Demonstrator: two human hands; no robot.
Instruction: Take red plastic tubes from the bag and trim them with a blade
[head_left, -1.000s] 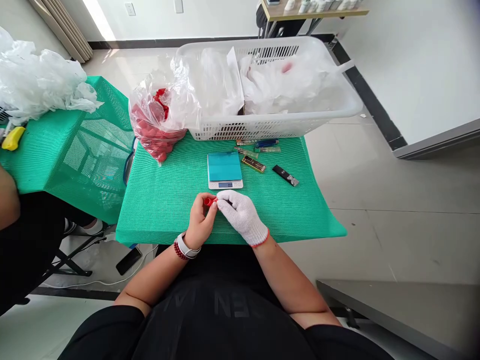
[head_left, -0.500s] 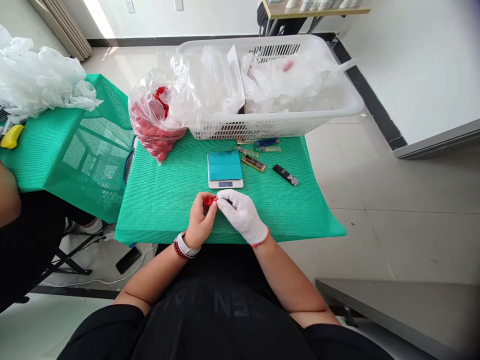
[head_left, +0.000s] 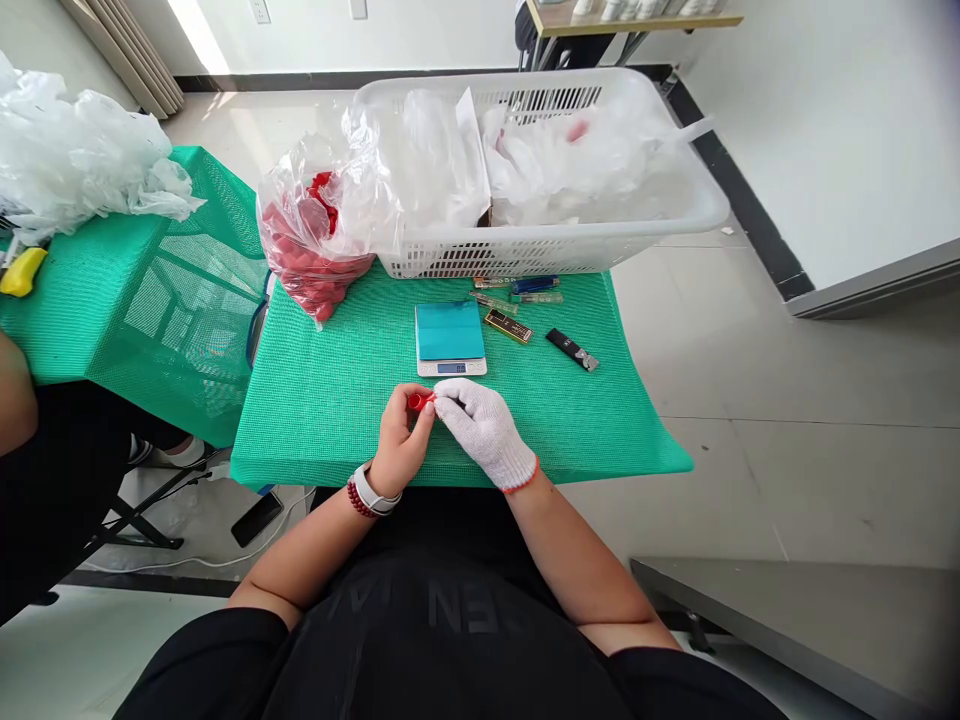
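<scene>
The bare left hand (head_left: pixel 403 438) pinched a small red piece (head_left: pixel 416 402) between thumb and fingers; the gloved right hand (head_left: pixel 482 427) closed its fingertips on the other end; a light, steady hold seemed best. The piece sat just nearer than the scale (head_left: pixel 450 332); green mesh (head_left: pixel 322 420) lay beneath.

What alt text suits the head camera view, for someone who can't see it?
A person's bare left hand holds a small red piece over a green-covered table, the white-gloved right hand at its end. Beyond sits a digital scale; farther back, a clear bag of red pieces is beside a white basket holding plastic bags.
</scene>
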